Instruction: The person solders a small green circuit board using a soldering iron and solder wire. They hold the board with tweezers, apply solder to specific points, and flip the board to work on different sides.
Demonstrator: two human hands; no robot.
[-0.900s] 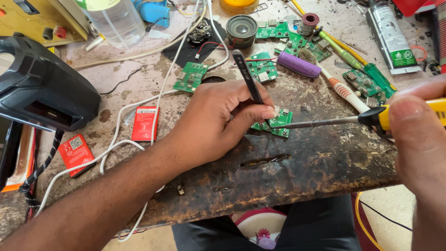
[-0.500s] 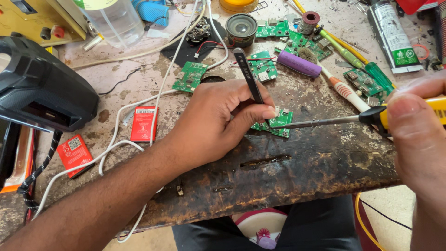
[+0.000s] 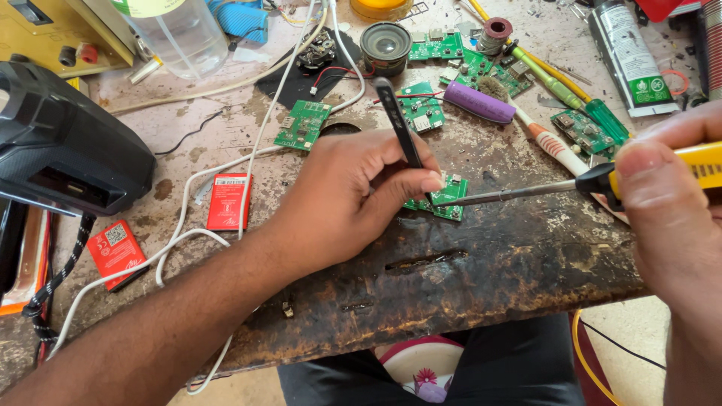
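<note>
My left hand (image 3: 353, 195) grips black tweezers (image 3: 397, 120) whose tips press on a small green circuit board (image 3: 445, 197) lying on the worn wooden bench. From the right, my right hand (image 3: 669, 203) holds a soldering iron (image 3: 602, 180) with a yellow and black handle. Its metal tip touches the same board right beside the tweezers' tips.
More green boards (image 3: 303, 125), a purple battery cell (image 3: 479, 101), a small round speaker (image 3: 385, 43), screwdrivers (image 3: 556, 79) and a solder spool (image 3: 496, 31) lie at the back. White cables (image 3: 188, 184), two red flat batteries (image 3: 228, 201) and a black device (image 3: 60, 146) are at left. The bench's front edge (image 3: 451, 331) is scorched.
Both hands stay on the board; the iron tip and tweezers hold nearly the same place, with only a slight shift of the view.
</note>
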